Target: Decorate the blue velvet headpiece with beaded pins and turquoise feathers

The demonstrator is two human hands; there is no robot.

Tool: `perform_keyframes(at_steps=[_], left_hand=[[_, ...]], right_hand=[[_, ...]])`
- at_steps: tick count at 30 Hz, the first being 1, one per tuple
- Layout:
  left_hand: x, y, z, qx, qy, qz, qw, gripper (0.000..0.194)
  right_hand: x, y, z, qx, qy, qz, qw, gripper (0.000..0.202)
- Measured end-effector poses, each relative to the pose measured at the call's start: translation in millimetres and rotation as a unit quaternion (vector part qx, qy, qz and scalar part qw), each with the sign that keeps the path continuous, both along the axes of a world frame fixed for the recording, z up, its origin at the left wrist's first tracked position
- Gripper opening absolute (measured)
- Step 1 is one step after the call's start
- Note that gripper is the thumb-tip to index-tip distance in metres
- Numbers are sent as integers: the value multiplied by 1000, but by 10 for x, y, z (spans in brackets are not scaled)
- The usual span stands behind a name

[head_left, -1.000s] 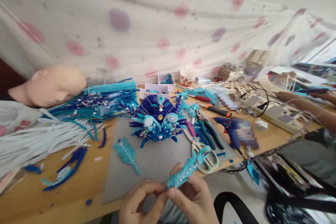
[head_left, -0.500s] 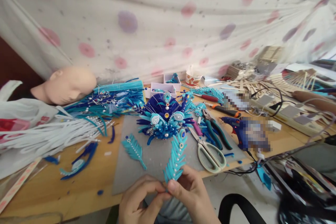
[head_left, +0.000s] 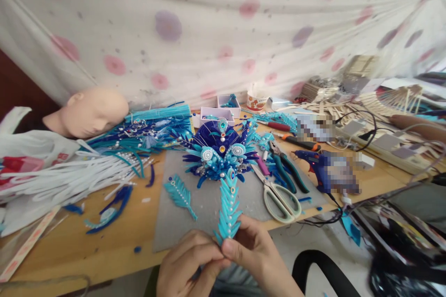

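Observation:
A turquoise feather ornament [head_left: 229, 206] stands upright near the table's front edge, with pearls and two jewels along its middle. My right hand [head_left: 258, 253] pinches its lower end between thumb and fingers. From the other side my left hand [head_left: 193, 260] closes its fingertips at the same base; the stem there is hidden. Just behind sits a blue headdress [head_left: 221, 148] with jewels and pearls. A smaller turquoise feather ornament [head_left: 181, 196] lies on the grey mat [head_left: 205, 209] to the left.
Scissors [head_left: 281, 199], pliers [head_left: 288, 167] and a blue glue gun [head_left: 315, 164] lie to the right. On the left are a mannequin head [head_left: 94, 111], white strips [head_left: 69, 176] and blue stems [head_left: 146, 130]. Pale boxes [head_left: 216, 115] stand at the back. A power strip [head_left: 386, 146] lies far right.
The feather ornament has turned more upright, its tip shifting left. Both hands keep their pinch at its base. The view has shifted slightly.

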State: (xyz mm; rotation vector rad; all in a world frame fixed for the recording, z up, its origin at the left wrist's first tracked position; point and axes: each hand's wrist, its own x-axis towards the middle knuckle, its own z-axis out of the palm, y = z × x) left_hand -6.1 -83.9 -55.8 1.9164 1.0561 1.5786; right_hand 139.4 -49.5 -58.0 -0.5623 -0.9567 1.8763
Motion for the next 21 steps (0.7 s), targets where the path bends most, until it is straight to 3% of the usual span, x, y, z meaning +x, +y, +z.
perform_keyframes(at_steps=[6,12,21], left_hand=[[-35,128,47,-10,-4,13,1000,9],[-96,150,110,-28,8,-4,1000,11],[-107,221,64,-13,7,-25,1000,13]], right_hand=[[8,90,76,-40,-46,-16,998,30],[-21,142,45,-57,-35,13,998,32],[-16,133,51,-53,-43,4,998,34]])
